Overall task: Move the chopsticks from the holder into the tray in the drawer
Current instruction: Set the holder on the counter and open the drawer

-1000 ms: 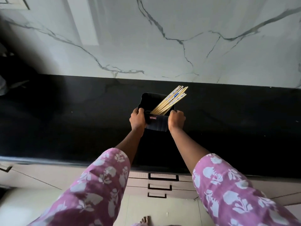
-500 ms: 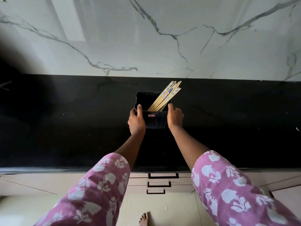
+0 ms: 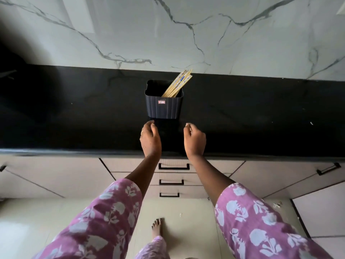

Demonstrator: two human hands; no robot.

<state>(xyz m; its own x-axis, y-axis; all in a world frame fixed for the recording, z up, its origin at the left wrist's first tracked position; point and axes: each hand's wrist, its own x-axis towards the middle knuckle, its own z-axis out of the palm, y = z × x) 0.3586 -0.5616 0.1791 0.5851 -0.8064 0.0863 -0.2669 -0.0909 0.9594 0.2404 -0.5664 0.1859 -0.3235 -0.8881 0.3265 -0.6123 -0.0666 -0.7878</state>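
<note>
A dark ribbed holder [image 3: 164,106] stands upright on the black countertop [image 3: 74,113], near the marble wall. Several wooden chopsticks [image 3: 179,83] lean out of its right corner. My left hand [image 3: 150,139] and my right hand [image 3: 195,140] hover just in front of the holder, apart from it, fingers loosely curled and holding nothing. Below the counter edge, three stacked drawers with black handles are closed; the top handle [image 3: 174,166] shows between my forearms. No tray is visible.
A white marble wall [image 3: 186,34] rises behind the counter. Cabinet doors flank the drawers, one with a handle [image 3: 327,169] at the right. My bare foot [image 3: 156,228] stands on the pale floor below.
Both hands have let go of the holder and drawn back toward the counter edge. The holder now stands alone on the counter.
</note>
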